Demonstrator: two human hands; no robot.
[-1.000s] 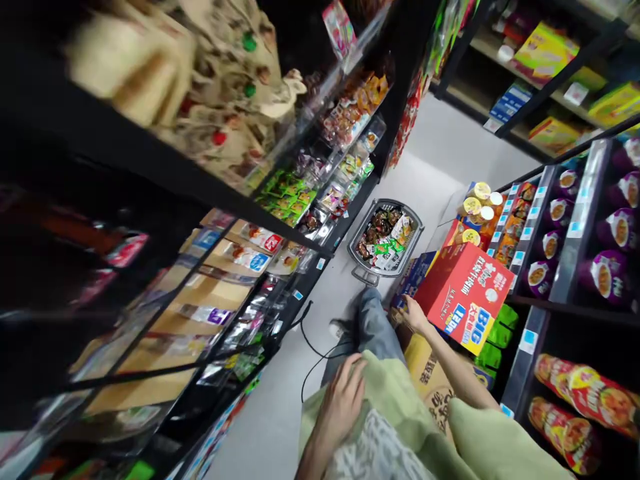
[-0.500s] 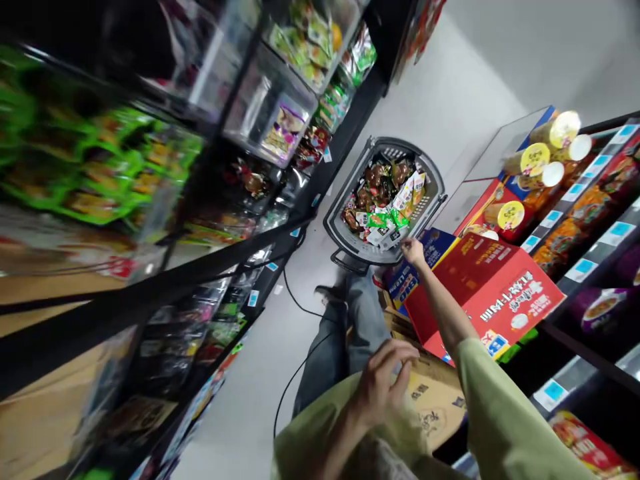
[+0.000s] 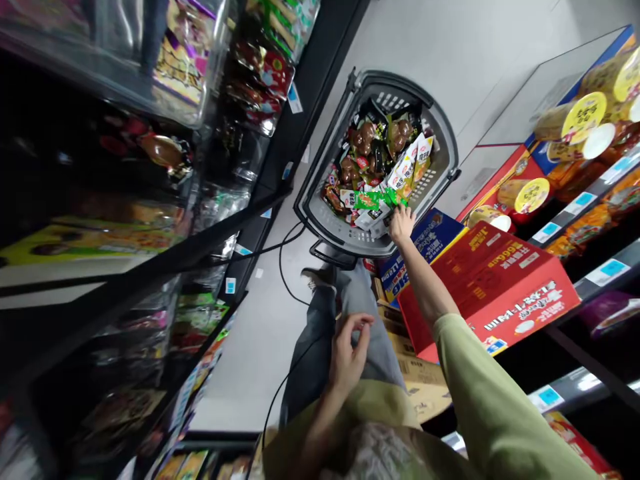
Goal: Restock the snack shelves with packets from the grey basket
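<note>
A grey plastic basket [image 3: 433, 185] stands on the shop floor, filled with several snack packets, brown, white and green. My right hand [image 3: 401, 223] reaches into its near edge and closes on a green packet [image 3: 374, 199]. My left hand [image 3: 349, 349] hovers over my knee with the fingers loosely curled and nothing in them. My legs in grey jeans [image 3: 327, 333] stretch toward the basket.
A red carton [image 3: 500, 287] and a blue box [image 3: 425, 243] sit to the right of my arm, over brown cartons [image 3: 417, 377]. Shelves of snacks [image 3: 200, 100] line the left, cup noodles [image 3: 580, 117] the right. A black cable [image 3: 285, 267] lies on the floor.
The view has tilted down toward the basket. My right hand has left the red carton and reached into the basket. My left hand has lifted off my shirt.
</note>
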